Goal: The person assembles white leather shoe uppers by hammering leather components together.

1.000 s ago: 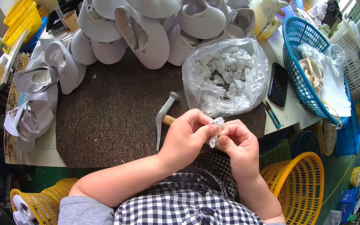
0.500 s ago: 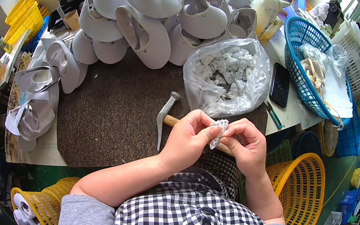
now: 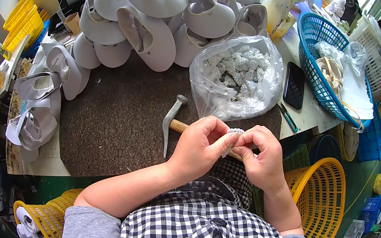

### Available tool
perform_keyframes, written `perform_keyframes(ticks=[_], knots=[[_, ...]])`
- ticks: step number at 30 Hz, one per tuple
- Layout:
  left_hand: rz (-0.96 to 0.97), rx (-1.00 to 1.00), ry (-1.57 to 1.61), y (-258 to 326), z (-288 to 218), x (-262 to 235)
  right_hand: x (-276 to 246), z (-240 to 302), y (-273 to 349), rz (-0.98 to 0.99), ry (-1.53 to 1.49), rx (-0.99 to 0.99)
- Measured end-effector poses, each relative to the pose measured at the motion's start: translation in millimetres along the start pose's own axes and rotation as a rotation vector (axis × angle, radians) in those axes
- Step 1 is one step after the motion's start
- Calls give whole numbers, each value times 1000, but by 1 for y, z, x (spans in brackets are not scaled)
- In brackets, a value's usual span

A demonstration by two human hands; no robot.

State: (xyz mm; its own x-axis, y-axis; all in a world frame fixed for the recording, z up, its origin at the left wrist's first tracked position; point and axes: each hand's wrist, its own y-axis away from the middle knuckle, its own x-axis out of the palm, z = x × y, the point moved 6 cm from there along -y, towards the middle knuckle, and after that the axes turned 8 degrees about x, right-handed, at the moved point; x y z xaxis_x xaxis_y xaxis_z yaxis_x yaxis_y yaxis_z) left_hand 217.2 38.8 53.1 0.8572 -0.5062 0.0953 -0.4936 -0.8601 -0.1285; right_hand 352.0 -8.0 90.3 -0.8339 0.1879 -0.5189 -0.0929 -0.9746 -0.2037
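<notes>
Silvery and crinkled, a small piece (image 3: 235, 131) is sitting just below the centre of the frame, partly hidden by our fingertips. We are pinching it between the thumb and forefinger of our left hand (image 3: 204, 141); our right hand (image 3: 262, 152) is holding thumb and forefinger close together at its right side, though we cannot tell how firmly they are gripping it. A hammer (image 3: 171, 121) is lying on a dark mat (image 3: 111, 116), its wooden handle running beneath our hands. Right of centre, a clear plastic bag (image 3: 205, 104) is holding more silvery bits (image 3: 244, 69). White shoe-like pieces (image 3: 155, 48) are forming a heap along the top, and a black phone (image 3: 294, 86) is lying right of the bag.
</notes>
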Motion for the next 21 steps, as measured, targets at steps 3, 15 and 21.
perform_keyframes(ticks=[3,15,21], knots=[[-12,-22,80,1,0,2,-3,7,2,-38,84,-60],[-13,-423,467,8,28,10,-4,15,16,-234,188,-286],[-8,-427,424,8,20,6,0,14,20,-361,308,-434]])
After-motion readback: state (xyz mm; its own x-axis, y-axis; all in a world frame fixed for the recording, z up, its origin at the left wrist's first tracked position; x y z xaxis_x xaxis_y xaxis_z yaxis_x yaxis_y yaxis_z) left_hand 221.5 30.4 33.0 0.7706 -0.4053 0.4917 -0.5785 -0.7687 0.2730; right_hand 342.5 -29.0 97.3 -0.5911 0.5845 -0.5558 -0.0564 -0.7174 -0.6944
